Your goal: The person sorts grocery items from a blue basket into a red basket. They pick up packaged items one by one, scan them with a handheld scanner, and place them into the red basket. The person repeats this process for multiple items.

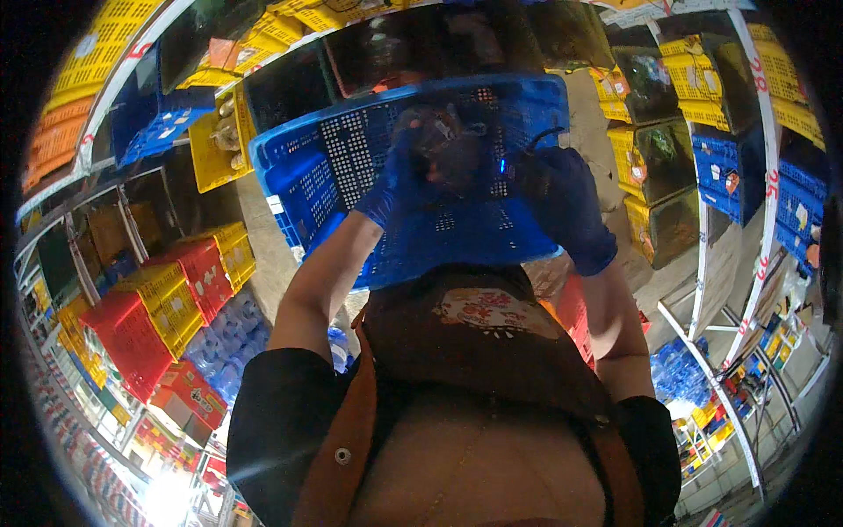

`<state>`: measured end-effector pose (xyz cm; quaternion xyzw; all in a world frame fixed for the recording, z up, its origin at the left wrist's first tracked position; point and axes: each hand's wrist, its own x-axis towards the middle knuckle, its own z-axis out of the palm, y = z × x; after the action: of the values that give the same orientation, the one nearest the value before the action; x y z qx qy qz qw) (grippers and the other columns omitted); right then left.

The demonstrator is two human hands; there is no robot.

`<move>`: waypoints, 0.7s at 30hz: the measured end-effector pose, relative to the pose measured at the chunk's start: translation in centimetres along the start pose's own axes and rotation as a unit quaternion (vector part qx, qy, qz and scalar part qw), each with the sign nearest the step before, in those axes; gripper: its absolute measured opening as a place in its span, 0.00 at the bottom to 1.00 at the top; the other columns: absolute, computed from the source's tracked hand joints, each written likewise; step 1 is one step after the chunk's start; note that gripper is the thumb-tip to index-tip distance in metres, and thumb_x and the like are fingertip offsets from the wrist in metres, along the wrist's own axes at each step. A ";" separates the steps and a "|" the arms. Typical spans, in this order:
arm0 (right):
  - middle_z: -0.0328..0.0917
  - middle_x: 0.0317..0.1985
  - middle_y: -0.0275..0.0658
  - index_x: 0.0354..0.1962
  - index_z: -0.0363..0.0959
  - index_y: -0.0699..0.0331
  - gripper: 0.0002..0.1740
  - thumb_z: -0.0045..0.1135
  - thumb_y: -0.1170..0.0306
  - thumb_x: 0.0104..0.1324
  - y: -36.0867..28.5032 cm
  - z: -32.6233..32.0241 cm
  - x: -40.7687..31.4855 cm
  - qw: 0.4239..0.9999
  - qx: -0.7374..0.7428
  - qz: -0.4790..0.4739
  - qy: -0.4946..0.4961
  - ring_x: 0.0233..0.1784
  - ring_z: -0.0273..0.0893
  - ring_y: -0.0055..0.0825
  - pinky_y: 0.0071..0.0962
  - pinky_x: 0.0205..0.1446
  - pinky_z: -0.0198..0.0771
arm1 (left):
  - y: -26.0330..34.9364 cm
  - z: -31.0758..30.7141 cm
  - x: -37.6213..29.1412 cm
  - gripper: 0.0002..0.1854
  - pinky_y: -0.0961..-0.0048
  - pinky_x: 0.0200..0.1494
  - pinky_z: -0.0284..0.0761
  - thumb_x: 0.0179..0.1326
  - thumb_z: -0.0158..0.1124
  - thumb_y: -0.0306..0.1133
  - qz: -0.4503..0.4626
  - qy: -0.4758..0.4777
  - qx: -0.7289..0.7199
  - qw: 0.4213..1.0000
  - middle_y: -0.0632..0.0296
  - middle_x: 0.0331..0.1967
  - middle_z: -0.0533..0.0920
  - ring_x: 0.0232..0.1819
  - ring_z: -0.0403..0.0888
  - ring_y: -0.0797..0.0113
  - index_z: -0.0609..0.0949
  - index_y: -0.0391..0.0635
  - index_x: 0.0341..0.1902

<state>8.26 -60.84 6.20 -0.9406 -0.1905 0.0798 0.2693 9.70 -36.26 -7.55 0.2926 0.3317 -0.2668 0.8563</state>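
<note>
A blue perforated plastic crate [421, 244] lies in front of me, with a dark, partly see-through bag [454, 141] in it. My left hand [398, 174], in a blue glove, is at the bag's left side; its fingers are in shadow, and I cannot tell whether they grip it. At the crate's right side is my right hand [566, 201], also gloved in blue, closed around a dark handheld device [523, 168] with a lit blue light. A dark cord or strap stands up from the device.
Racks of yellow crates [695, 85] and blue crates [721, 171] stand on the right. On the left are a yellow crate holding bagged goods [220, 141], red crates [125, 329] and packed water bottles [230, 346]. White rack posts [767, 197] bear red numbers.
</note>
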 end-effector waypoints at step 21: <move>0.62 0.66 0.53 0.65 0.61 0.61 0.39 0.59 0.53 0.60 10.8 31.1 12.3 0.991 -0.031 0.091 -0.096 0.71 0.57 0.50 0.44 0.72 0.55 | 1.7 -17.1 -9.5 0.25 0.76 0.22 0.76 0.65 0.58 0.54 0.065 0.107 0.276 0.953 0.62 0.23 0.78 0.18 0.75 0.74 0.77 0.41 0.46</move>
<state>15.02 -49.54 -26.36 -0.9500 -0.1318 0.1875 0.2120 -2.35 -20.98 -10.54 0.5653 0.3147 -0.2593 0.7171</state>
